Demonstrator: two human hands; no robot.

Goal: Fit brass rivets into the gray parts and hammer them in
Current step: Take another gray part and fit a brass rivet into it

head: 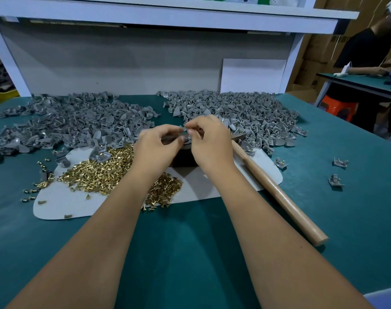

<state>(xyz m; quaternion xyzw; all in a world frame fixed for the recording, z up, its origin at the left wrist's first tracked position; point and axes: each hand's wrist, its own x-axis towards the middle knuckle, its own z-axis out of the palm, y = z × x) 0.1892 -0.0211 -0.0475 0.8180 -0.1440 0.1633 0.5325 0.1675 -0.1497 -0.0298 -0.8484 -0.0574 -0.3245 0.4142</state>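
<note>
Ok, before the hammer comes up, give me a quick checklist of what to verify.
1. Gray part held by both hands, left hand and right hand: ok.
2. Rivet seated in the part: cannot tell, fingers hide it.
3. Part placed on the dark block: not ok, it is held above.
4. Hammer within reach beside the right forearm: ok.
5. Brass rivets in supply: ok.
</note>
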